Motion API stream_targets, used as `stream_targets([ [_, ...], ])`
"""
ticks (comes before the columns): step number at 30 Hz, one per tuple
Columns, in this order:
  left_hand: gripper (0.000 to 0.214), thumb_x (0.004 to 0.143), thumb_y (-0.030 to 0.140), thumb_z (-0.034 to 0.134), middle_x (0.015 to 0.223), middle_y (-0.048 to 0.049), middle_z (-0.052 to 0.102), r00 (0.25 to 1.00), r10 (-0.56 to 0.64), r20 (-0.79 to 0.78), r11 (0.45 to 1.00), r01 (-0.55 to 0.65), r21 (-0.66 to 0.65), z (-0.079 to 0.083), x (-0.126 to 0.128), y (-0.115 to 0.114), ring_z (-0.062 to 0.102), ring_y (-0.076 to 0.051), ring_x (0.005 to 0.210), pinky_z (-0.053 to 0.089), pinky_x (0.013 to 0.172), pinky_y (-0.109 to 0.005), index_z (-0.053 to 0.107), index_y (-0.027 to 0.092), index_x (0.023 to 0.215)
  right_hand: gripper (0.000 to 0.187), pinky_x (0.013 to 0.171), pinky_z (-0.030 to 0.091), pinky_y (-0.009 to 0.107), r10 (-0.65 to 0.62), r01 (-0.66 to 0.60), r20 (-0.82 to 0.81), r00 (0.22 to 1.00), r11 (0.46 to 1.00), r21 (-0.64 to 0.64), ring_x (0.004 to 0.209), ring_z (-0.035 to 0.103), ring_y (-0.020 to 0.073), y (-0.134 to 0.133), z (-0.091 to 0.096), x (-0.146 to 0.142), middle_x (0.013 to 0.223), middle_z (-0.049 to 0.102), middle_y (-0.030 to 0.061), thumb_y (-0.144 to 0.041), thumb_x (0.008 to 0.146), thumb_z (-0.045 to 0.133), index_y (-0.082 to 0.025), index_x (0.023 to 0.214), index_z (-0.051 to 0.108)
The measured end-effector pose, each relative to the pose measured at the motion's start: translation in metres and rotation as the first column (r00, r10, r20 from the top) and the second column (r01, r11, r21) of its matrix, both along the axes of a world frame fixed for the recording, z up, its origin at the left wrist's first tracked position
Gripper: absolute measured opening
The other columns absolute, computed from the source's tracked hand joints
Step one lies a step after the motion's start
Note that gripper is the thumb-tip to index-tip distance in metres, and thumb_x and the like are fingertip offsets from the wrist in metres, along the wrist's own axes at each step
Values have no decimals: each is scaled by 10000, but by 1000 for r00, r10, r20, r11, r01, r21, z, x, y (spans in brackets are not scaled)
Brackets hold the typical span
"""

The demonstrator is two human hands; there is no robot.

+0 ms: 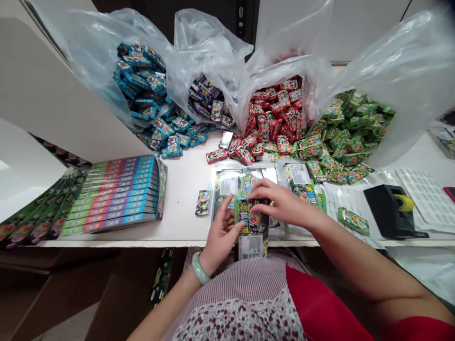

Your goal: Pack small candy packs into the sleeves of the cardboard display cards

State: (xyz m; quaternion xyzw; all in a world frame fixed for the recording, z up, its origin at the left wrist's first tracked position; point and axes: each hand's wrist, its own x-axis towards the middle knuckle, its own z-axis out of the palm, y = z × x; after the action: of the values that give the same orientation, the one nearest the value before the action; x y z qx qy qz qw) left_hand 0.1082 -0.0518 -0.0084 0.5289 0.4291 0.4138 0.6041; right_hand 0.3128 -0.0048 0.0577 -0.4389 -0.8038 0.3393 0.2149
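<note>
A green-and-black printed candy package (261, 226) hangs over the near edge of the table, with a pale label panel at its lower end. My left hand (222, 232) grips its left side, thumb on the front face. Across its top right, my right hand (280, 201) has thumb and fingers closed on the package's upper end; what lies under those fingertips is partly hidden. Flat printed sleeves in clear plastic (227, 182) lie beneath and behind both hands. A small purple box (203, 202) rests left of them.
Clear bags hold blue (142, 80), purple (204, 97), red (277, 106) and green small boxes (359, 121) along the back. Filled packages (113, 194) stand in a row at left. At right are a green box (353, 220), a tape dispenser (386, 213) and label sheets (426, 196).
</note>
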Motion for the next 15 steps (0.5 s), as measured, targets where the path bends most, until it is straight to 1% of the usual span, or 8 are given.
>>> stream_targets([
  [3, 698, 851, 266, 600, 1271, -94, 561, 998, -68, -19, 997, 68, 23, -1, -7, -1, 589, -220, 1126, 508, 955, -440, 233, 321, 1442, 205, 936, 488, 384, 42, -43, 31, 999, 999, 12, 1027, 565, 191, -3, -2, -5, 1099, 542, 70, -265, 869, 607, -223, 1067, 636],
  [5, 664, 851, 263, 601, 1294, -89, 551, 996, -93, -8, 995, 93, 40, 0, -11, 3, 584, -223, 1141, 509, 958, -438, 265, 329, 1420, 209, 955, 476, 400, 12, -13, 17, 1000, 999, 53, 1079, 549, 203, -5, -5, -8, 1131, 533, 81, -250, 877, 585, -223, 1079, 633],
  [7, 631, 849, 263, 605, 1290, -84, 555, 994, -110, 0, 993, 110, 46, 1, -15, 8, 599, -222, 1122, 524, 940, -425, 292, 334, 1392, 252, 965, 469, 413, -83, 89, -59, 995, 990, 111, 1150, 516, 217, -9, -13, -10, 1208, 506, 91, -239, 877, 571, -235, 1127, 605],
  [9, 611, 847, 271, 610, 1272, -86, 562, 992, -125, -13, 991, 126, 40, 3, -18, 12, 619, -224, 1087, 542, 912, -414, 300, 330, 1370, 340, 904, 504, 400, -232, 260, -202, 951, 957, 128, 1139, 528, 218, -17, -23, -11, 1280, 471, 100, -253, 858, 591, -254, 1195, 544],
  [10, 607, 847, 275, 611, 1264, -87, 564, 991, -130, -22, 991, 130, 36, 4, -19, 14, 626, -225, 1074, 548, 900, -410, 298, 327, 1364, 386, 850, 526, 383, -307, 345, -282, 909, 934, 96, 1094, 556, 211, -21, -29, -10, 1282, 476, 101, -268, 841, 613, -261, 1214, 513],
  [12, 600, 846, 276, 614, 1253, -88, 566, 990, -139, -28, 990, 140, 32, 6, -21, 15, 634, -226, 1059, 555, 885, -401, 297, 323, 1354, 409, 741, 552, 340, -424, 451, -416, 804, 892, -38, 952, 617, 184, -30, -39, -10, 1183, 551, 87, -293, 808, 652, -260, 1183, 492],
  [14, 593, 844, 268, 617, 1245, -84, 569, 987, -158, -20, 987, 159, 35, 8, -21, 16, 638, -223, 1050, 559, 873, -391, 304, 327, 1345, 348, 708, 558, 319, -493, 476, -494, 716, 863, -173, 849, 643, 162, -37, -48, -12, 1024, 618, 48, -302, 796, 664, -254, 1106, 513],
  [15, 587, 843, 262, 619, 1238, -81, 572, 986, -168, -16, 985, 168, 40, 9, -20, 17, 641, -220, 1041, 560, 867, -384, 311, 329, 1339, 333, 713, 561, 316, -518, 482, -521, 679, 849, -217, 822, 648, 155, -39, -51, -14, 974, 631, 34, -300, 796, 662, -255, 1093, 520],
])
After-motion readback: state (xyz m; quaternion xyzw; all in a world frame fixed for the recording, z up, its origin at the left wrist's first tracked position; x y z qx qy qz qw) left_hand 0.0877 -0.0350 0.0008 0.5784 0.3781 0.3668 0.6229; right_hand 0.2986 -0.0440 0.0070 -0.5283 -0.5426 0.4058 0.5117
